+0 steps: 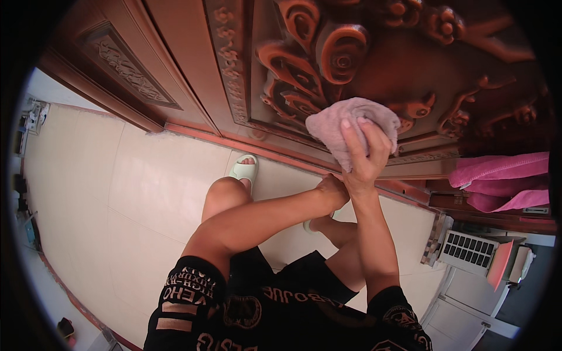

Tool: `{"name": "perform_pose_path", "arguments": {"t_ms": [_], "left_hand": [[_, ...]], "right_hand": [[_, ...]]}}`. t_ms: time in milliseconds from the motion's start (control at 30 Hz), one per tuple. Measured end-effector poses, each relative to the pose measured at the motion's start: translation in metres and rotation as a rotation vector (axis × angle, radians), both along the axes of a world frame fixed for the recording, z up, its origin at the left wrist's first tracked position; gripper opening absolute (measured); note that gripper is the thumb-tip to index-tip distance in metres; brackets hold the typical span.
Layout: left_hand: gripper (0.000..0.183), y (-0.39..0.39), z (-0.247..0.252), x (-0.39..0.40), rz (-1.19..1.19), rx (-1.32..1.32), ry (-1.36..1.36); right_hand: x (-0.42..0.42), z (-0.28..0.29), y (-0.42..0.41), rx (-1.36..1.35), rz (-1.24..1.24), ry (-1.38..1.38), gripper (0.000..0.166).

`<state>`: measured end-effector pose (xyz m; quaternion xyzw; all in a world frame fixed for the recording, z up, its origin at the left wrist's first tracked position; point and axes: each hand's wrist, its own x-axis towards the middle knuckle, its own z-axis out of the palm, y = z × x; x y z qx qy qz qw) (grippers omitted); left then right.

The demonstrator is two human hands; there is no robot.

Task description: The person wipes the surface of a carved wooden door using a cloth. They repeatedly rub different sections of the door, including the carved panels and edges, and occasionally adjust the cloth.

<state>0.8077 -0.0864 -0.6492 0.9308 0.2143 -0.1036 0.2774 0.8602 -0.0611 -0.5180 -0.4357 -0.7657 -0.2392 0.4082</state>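
Observation:
My right hand [368, 151] presses a folded pale pink cloth [331, 127] against the lower part of a carved, glossy reddish-brown wooden door panel [404, 66]. The fingers are spread over the cloth, just below the raised carvings. My left hand [333, 192] is beside my right wrist, low in front of the door's bottom edge. It looks curled, but its fingers are mostly hidden, and I cannot tell whether it holds anything.
A bright pink towel [505, 180] hangs at the right, above a white slotted rack [469, 249]. A narrower carved wooden panel [131, 70] stands at the left. Pale floor tiles [145, 175] lie below, with my green slipper [244, 169] near the red-brown threshold [281, 158].

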Motion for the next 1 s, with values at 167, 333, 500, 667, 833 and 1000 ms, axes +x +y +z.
{"name": "perform_pose_path", "arguments": {"t_ms": [167, 333, 500, 667, 833, 1000], "left_hand": [[0.047, -0.001, 0.038, -0.003, -0.078, -0.005, 0.187], [0.047, -0.008, -0.015, -0.008, 0.069, 0.002, -0.133], [0.038, -0.012, 0.012, -0.021, 0.092, -0.017, -0.196], [0.027, 0.028, 0.068, -0.046, 0.104, -0.077, -0.429], [0.027, 0.058, 0.126, -0.096, 0.311, 0.047, -0.924], [0.032, 0.061, 0.134, -0.102, 0.447, 0.461, -1.452]], "right_hand": [[-0.009, 0.019, 0.017, 0.166, -0.213, 0.085, 0.064], [-0.025, -0.048, 0.020, -0.536, 0.161, -0.400, 0.048], [0.008, -0.049, 0.007, -0.811, 0.211, -0.338, 0.049], [0.015, 0.005, -0.012, -0.528, 0.159, 0.387, 0.057], [0.033, 0.014, -0.012, -0.276, 0.153, 0.989, 0.034], [0.030, 0.021, -0.016, -0.147, 0.216, 1.249, 0.031]]}}
